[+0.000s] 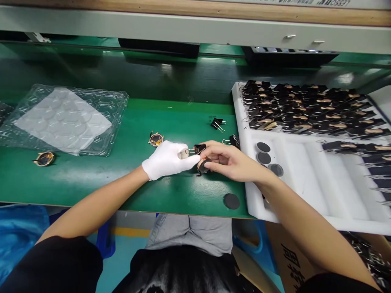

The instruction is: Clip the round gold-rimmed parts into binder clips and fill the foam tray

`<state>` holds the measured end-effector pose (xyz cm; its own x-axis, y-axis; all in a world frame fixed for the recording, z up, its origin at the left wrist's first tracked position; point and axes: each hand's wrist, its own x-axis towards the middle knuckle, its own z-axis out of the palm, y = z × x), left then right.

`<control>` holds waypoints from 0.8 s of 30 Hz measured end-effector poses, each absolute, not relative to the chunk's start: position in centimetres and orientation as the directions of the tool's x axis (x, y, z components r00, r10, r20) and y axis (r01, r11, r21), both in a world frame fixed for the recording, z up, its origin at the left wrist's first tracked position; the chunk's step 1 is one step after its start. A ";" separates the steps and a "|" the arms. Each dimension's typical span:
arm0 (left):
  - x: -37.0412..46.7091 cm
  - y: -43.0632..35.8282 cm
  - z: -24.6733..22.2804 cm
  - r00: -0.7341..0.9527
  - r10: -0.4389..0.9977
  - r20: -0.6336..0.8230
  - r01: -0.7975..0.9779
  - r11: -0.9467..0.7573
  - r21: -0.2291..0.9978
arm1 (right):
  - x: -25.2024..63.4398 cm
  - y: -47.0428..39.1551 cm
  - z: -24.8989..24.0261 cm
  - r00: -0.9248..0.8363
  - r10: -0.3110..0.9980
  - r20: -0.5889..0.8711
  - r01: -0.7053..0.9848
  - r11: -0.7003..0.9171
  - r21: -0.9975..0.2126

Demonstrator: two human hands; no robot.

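Note:
My left hand [166, 161], in a white glove, pinches the wire handles of a black binder clip [199, 148] over the middle of the green bench. Close against the clip, my bare right hand [229, 162] grips a small watch case [203, 165], with a dark face toward me. The two hands nearly meet, and fingers hide part of the case. Just beyond my left hand lies another watch case [156, 139] with a gold rim. Two loose binder clips, one standing free [217, 123] and one beside the white tray [234, 141], lie past my right hand.
At right, a white foam tray [253, 199] holds rows of clipped watch parts [305, 108] and several dark discs [263, 158]. One dark disc [231, 201] lies near the bench edge. Clear plastic trays [117, 122] and a watch case [45, 158] are at left. A shelf [183, 30] overhangs the back.

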<state>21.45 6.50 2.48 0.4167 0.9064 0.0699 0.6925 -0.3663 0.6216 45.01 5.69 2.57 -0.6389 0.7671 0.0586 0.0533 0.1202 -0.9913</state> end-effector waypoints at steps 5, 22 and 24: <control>21.4 6.6 3.2 0.415 0.909 0.028 0.634 -0.311 0.708 | 46.4 6.4 3.4 -0.498 0.866 0.040 0.145 0.128 -0.981; 21.9 6.0 1.5 0.604 0.762 0.234 0.564 -0.616 0.549 | 46.5 7.2 2.3 -0.428 0.901 0.070 0.200 0.170 -0.965; 22.0 6.0 1.3 0.605 0.754 0.254 0.558 -0.630 0.540 | 46.6 7.2 2.4 -0.425 0.903 0.064 0.216 0.171 -0.961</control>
<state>21.95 6.00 1.31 0.6052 0.7544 0.2541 0.5582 -0.6297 0.5402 46.57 7.19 2.35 -0.4255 0.9027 0.0644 0.2162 0.1705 -0.9613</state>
